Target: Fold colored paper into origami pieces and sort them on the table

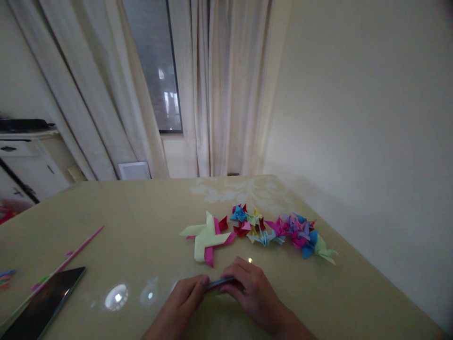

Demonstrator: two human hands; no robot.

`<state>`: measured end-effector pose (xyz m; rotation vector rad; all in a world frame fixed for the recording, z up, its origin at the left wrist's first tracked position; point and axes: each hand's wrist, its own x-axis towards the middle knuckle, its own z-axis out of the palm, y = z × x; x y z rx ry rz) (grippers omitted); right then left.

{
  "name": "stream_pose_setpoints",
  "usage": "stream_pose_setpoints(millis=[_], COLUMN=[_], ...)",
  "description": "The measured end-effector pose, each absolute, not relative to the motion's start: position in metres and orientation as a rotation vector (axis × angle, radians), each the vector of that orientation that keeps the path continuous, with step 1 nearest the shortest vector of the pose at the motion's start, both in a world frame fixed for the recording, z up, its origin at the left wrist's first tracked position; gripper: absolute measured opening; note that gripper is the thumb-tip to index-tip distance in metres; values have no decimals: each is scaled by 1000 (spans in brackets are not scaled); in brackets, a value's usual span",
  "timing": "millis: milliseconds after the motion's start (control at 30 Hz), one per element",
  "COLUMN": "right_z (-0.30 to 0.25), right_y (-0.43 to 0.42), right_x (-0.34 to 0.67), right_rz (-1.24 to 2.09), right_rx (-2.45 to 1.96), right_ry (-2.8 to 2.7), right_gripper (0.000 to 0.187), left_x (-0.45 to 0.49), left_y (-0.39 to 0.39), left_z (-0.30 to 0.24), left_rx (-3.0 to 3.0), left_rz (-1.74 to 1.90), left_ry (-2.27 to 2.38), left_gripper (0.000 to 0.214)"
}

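Observation:
Between my two hands is a thin, flat, bluish-grey piece that looks like folded paper (219, 282), seen nearly edge-on. My left hand (187, 297) pinches its left end between thumb and fingers. At the right end, my right hand (249, 288) closes on it, with the fingers curled over the top and the thumb below. Most of the piece is hidden by my fingers. Just beyond my hands lies a pale green and magenta paper pinwheel (204, 238), flat on the table.
Many colourful folded paper pieces (297, 231) are heaped at the right of the glossy table (141, 212). To the left, a black tablet or phone (46, 302) has a long pink and green stick (78, 249) across it. A wall (371, 141) borders the table's right side.

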<state>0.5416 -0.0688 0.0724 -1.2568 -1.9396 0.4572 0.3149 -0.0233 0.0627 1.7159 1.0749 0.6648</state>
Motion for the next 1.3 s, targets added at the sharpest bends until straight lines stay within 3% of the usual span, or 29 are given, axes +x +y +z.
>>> stream_pose_setpoints(millis=[167, 300, 533, 767, 933, 1133, 1300], right_z=[78, 78, 72, 75, 78, 73, 76], right_y=[-71, -71, -68, -70, -69, -66, -63], right_x=[543, 545, 543, 542, 544, 543, 549], right_rz=[477, 452, 435, 419, 453, 395, 309], right_rx=[-1303, -1294, -1312, -1352, -1409, -1467, -1538], right_ry=[-1937, -2022, -1994, -1968, -1982, -2058, -2120], right_gripper=[20, 42, 14, 15, 29, 12, 9], left_x=[313, 315, 315, 316, 315, 317, 314], left_y=[-24, -24, -9, -14, -13, -12, -9], left_z=[57, 62, 58, 50, 46, 39, 36], left_rx=[1740, 1732, 1389, 1241, 1274, 1116, 1180], left_rz=[680, 723, 851, 935, 912, 921, 805], left_ry=[1051, 1027, 998, 917, 878, 866, 832], left_gripper=[62, 63, 79, 72, 70, 74, 77])
